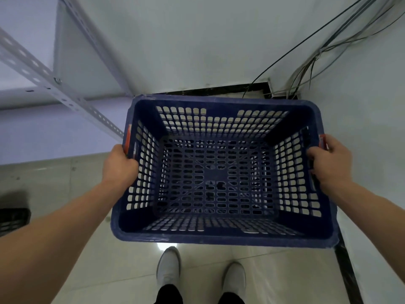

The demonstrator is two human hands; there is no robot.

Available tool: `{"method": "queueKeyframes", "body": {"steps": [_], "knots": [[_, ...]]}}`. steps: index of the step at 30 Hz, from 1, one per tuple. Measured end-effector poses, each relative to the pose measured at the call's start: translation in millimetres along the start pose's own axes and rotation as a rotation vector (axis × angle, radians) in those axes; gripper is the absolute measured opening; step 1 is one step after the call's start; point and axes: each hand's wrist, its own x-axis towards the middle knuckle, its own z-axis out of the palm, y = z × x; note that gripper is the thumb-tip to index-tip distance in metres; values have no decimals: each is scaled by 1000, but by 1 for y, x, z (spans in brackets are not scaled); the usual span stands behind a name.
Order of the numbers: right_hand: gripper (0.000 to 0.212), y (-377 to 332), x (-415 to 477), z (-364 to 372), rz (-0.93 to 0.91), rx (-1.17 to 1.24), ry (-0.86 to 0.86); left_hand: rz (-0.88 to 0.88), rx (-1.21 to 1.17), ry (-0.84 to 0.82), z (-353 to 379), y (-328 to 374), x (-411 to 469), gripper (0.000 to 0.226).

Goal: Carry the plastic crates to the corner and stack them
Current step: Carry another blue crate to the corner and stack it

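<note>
A dark blue plastic crate (221,239) with perforated walls and floor is held above the pale tiled floor, right in front of me, in the room's corner. It is empty. My left hand (121,165) grips its left rim beside an orange handle. My right hand (328,163) grips the right rim next to another orange handle. Through the holes in the crate's floor I see dark shapes below, but I cannot tell what they are.
A white slotted metal shelf frame (54,86) stands at the left. Loose cables (306,62) hang down the wall at the back right. A black skirting strip (346,266) runs along the right wall. A dark perforated object (13,220) lies at the left edge. My shoes (168,266) stand below the crate.
</note>
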Motion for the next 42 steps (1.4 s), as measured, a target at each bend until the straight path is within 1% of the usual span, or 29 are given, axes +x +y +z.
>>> {"method": "queueKeyframes", "body": {"steps": [8,13,16,19,22,25,29,35,39,42], "knots": [[20,4,-1,0,-44,-39,-8,21,23,29,0,7,-2,21],[17,1,3,0,17,27,34,50,9,14,-1,14,5,20],[17,0,7,4,-21,-13,29,54,73,28,3,11,6,22],[23,-3,7,7,-75,-123,-21,55,122,48,7,9,3,21],[32,-3,5,5,-101,-188,-45,74,153,47,6,8,2,22],[38,-3,4,0,-115,-217,-103,84,164,6,4,11,3,22],[40,-9,-2,-6,-90,-265,-168,43,192,-68,-5,12,-1,22],[53,2,-19,-8,-106,-298,-158,23,191,-91,-7,2,-8,23],[48,1,-15,-3,-111,-283,-133,72,174,-31,-4,1,-5,21],[33,-4,-7,0,-124,-260,-99,87,149,-2,-2,2,-3,20]]}}
